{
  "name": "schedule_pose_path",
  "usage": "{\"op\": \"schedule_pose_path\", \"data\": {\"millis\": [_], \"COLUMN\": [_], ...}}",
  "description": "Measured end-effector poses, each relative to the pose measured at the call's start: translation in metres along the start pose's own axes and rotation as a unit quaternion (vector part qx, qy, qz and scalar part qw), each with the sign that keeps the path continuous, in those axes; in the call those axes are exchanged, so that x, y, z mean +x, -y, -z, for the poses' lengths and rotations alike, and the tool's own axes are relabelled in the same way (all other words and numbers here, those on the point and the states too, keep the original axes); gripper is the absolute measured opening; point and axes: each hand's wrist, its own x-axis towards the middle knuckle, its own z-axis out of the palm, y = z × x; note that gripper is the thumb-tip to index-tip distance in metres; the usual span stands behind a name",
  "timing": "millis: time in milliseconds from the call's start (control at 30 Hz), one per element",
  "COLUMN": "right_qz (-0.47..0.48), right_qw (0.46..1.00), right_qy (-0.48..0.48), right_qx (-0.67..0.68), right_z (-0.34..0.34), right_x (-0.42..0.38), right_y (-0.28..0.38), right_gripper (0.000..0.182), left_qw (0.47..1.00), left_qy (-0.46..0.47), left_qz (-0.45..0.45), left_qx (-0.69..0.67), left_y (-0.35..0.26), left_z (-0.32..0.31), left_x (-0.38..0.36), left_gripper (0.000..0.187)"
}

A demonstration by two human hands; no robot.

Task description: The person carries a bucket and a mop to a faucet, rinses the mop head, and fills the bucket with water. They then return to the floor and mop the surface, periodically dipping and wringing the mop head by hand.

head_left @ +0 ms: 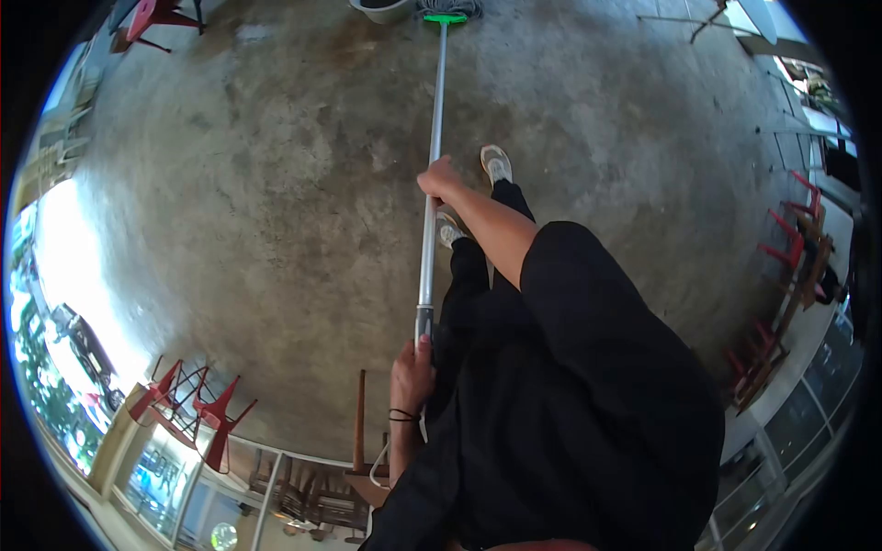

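Note:
A mop (438,101) with a long silver pole stretches away from my body. Its green clamp and grey strings (450,9) lie on the concrete floor at the top edge, partly cut off. My right hand (442,179) is closed around the middle of the pole. Nearer my body, my left hand (412,375), with dark bands at the wrist, grips the dark grey handle end. A pale bucket (384,13) stands just left of the mop head, only partly in view.
Red metal chairs (218,415) stand at the lower left, with wooden furniture (335,505) at the bottom. More red chairs (792,241) and wooden tables line the right side. A red stool (161,16) is at the upper left. My shoes (496,163) are beside the pole.

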Motion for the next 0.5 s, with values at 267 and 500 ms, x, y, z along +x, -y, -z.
{"op": "schedule_pose_path", "data": {"millis": [267, 500], "right_qz": [-0.167, -0.261], "right_qw": [0.942, 0.850], "right_qy": [0.162, 0.123], "right_qx": [0.243, 0.440], "right_z": [-0.133, -0.059], "right_x": [-0.219, -0.176], "right_y": [-0.118, -0.152], "right_gripper": [0.051, 0.008], "left_qw": [0.960, 0.926], "left_qy": [-0.028, -0.120], "left_qz": [0.181, 0.082], "left_qx": [0.214, 0.349], "left_y": [0.120, -0.022], "left_z": [0.191, 0.237], "left_x": [-0.182, -0.265], "left_gripper": [0.025, 0.043]}}
